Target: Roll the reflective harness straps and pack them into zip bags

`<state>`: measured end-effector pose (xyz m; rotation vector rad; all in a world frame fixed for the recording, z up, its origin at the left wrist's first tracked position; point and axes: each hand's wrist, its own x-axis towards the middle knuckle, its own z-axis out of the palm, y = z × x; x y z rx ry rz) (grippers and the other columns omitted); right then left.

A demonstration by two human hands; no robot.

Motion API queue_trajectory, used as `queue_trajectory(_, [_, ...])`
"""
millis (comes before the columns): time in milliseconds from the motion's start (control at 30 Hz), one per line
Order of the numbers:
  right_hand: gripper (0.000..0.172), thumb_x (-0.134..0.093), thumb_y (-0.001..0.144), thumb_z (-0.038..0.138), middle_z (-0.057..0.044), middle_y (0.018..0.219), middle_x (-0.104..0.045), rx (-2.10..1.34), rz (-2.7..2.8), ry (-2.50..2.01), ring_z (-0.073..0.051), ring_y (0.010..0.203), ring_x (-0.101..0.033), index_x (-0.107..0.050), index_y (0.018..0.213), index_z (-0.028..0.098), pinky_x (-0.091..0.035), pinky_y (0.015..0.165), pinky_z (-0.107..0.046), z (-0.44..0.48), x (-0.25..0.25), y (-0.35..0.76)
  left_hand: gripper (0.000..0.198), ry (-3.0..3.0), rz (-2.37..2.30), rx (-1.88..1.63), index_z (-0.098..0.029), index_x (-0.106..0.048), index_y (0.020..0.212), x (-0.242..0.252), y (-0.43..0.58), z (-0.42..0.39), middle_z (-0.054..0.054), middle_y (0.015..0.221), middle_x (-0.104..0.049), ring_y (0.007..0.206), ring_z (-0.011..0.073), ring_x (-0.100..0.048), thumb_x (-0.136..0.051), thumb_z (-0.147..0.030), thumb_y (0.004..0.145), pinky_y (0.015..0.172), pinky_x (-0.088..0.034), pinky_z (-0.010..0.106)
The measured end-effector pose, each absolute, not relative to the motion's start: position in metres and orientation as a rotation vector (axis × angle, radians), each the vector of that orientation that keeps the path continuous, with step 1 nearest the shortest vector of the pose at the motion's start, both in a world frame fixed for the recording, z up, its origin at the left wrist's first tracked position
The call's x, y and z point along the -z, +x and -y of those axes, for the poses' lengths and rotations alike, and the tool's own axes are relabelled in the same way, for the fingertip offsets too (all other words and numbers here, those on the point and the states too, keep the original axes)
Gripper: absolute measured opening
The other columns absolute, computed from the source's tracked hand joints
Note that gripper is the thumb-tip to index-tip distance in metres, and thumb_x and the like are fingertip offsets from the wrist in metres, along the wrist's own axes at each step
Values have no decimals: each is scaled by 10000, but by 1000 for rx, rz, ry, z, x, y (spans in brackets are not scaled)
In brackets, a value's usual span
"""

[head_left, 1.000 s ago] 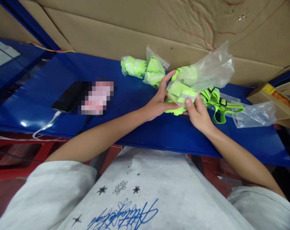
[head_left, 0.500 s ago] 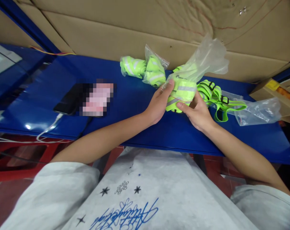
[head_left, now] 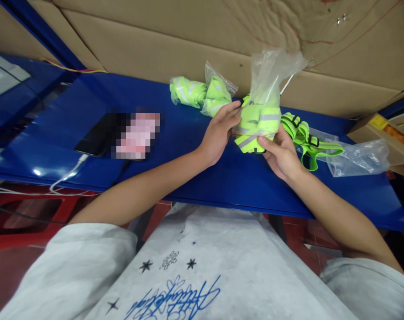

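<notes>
A rolled fluorescent yellow-green reflective strap bundle (head_left: 250, 143) is partly inside a clear zip bag (head_left: 267, 78). Its lower end sticks out below the bag's red line, and the slack end of the bag stands up at the back. My right hand (head_left: 284, 153) grips the bundle from the right, thumb on the front and the other fingers hidden behind. At the left side, my left hand (head_left: 218, 131) has its fingers stretched out, the tips against the bag. Loose reflective straps (head_left: 302, 131) with black buckles lie right of my right hand.
Two bagged strap bundles, one rolled (head_left: 187, 92) and one upright (head_left: 218, 95), sit at the back of the blue table (head_left: 175, 146). A flat clear bag (head_left: 358, 158) and a cardboard box (head_left: 378, 133) are at right. A phone (head_left: 97, 135) with a white cable lies left.
The bag's upper end has swung from leaning right to more upright. My left thumb has come off the front of the bundle, and the left fingers have straightened. The right hand keeps its grip.
</notes>
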<state>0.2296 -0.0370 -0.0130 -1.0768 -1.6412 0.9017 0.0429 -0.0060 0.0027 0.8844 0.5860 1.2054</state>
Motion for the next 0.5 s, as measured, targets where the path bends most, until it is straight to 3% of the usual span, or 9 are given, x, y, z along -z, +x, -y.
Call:
queue_trajectory(100, [721, -718, 870, 773, -93, 1456, -685, -861, 1605, -1076, -303, 1348, -673, -565, 1429, 344, -636, 1056, -503, 38, 11, 229, 291, 993, -475, -1141, -205, -690, 1215, -6, 42, 10, 35, 1314, -756, 1440, 294, -609, -683, -396, 996, 1202, -494, 422])
queue_trajectory(200, [694, -768, 863, 726, -70, 1498, -645, -878, 1526, -1074, -299, 1356, -661, -561, 1422, 372, -648, 1047, -496, 37, 9, 231, 431, 1054, -452, -1123, -202, -692, 1181, -4, 45, 12, 45, 1292, -757, 1417, 298, -623, -842, -481, 889, 1201, -497, 399])
queue_trajectory(333, [724, -887, 791, 642, -54, 1358, -682, -897, 1337, -1115, -278, 1140, -747, -549, 1391, 418, -700, 847, -430, 29, 18, 243, 657, 1037, -538, -1144, -231, -635, 1212, 4, 47, 9, 35, 1216, -765, 1326, 299, -677, -991, -427, 695, 1150, -536, 421])
queue_trajectory(500, [673, -903, 806, 579, -37, 1172, -699, -861, 1329, -1150, -236, 1013, -755, -552, 1354, 405, -699, 779, -389, 24, 33, 249, 788, 985, -620, -1034, -242, -528, 1262, 11, 46, 10, 55, 1196, -754, 1312, 310, -684, -1005, -351, 643, 1127, -554, 483])
